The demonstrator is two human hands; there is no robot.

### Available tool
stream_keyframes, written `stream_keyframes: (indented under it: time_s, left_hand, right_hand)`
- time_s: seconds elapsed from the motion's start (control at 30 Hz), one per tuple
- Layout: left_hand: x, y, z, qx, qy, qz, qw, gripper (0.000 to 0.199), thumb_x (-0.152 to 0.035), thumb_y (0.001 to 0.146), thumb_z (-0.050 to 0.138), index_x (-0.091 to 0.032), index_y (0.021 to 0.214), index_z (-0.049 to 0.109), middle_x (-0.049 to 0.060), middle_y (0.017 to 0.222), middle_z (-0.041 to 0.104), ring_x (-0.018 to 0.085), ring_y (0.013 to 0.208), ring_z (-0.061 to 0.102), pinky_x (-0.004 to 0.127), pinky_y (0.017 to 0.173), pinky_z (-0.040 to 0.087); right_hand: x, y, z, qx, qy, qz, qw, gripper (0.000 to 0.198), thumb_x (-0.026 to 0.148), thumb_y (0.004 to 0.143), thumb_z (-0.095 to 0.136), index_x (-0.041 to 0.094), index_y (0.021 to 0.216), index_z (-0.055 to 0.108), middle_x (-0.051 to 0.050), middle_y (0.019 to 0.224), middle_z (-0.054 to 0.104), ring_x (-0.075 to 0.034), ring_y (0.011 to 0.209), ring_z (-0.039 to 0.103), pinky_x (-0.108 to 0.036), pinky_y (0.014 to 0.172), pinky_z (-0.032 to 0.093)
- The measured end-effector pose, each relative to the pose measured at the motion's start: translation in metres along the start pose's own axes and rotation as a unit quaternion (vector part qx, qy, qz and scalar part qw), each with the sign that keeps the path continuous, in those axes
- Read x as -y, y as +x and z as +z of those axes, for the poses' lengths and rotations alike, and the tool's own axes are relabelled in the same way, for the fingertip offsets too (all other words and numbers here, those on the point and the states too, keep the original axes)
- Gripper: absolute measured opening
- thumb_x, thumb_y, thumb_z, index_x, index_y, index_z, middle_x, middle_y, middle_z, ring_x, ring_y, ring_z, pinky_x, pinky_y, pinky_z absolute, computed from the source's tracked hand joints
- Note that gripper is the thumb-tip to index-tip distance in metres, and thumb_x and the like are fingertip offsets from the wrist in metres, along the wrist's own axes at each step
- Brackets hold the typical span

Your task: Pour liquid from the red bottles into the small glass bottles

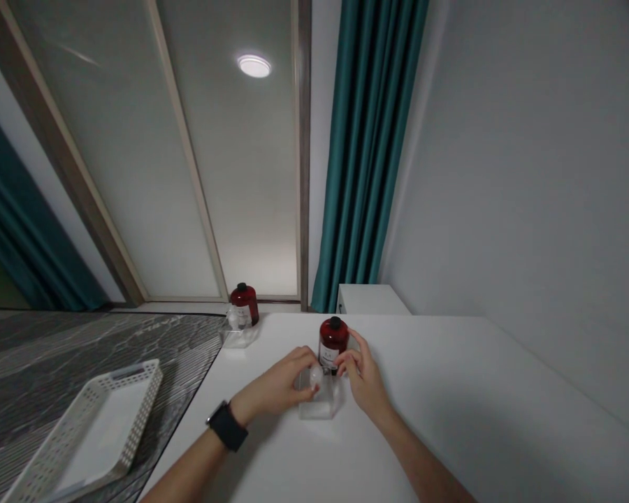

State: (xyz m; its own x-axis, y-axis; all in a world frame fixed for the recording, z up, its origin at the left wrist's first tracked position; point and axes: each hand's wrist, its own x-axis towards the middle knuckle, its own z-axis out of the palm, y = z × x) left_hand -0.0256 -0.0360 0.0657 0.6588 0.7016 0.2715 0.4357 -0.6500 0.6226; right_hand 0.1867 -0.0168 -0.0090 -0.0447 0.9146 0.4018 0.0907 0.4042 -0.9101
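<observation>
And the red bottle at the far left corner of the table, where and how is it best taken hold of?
I would grip the red bottle around its rounded body, below the shoulder, coming from the right. It stands upright; a clear rounded piece and clear stand sit in front, and the table ends close on its left.

My feed looks dim: a lamp reflection glares on the glass door, soft shadows on the white tabletop.

Red bottle, white table, teal curtain.
</observation>
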Motion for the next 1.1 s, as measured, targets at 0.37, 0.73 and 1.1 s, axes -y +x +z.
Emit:
stream_keyframes:
  time_s: [0.37,0.73,1.1]
  left_hand:
    - [0.008,-0.005,0.045,-0.139,-0.067,-0.001,0.988,0.021,-0.035,0.098,0.050,-0.019,0.106,0.060,0.010,0.111,0.057,0.026,0.107,0.056,0.040,0.098,0.047]
    - [0.018,-0.015,0.050,-0.215,-0.035,0.012,0.976,0.035,-0.043,0.103,0.036,-0.019,0.121,0.055,0.015,0.120,0.054,0.029,0.115,0.053,0.047,0.101,0.046]
    - [0.019,-0.015,0.056,-0.201,-0.051,0.028,0.978,0.036,-0.039,0.105,0.035,-0.021,0.129,0.053,0.014,0.120,0.054,0.027,0.114,0.052,0.045,0.100,0.047]
  right_hand:
    - [-0.003,0.000,-0.002,0.053,-0.050,-0.011,0.997,0.048,0.026,0.096,0.043,0.024,0.144,0.044,-0.009,0.111,0.073,-0.022,0.105,0.069,-0.044,0.099,0.052]
    - [0.010,-0.018,0.008,0.178,-0.077,0.024,0.981,0.083,0.015,0.070,0.077,0.027,0.146,0.045,-0.010,0.140,0.059,-0.029,0.126,0.058,-0.050,0.107,0.046]
    - [0.012,-0.018,0.007,0.163,-0.097,0.005,0.982,0.074,0.010,0.064,0.079,0.028,0.132,0.055,-0.007,0.125,0.065,-0.029,0.115,0.062,-0.050,0.104,0.048]
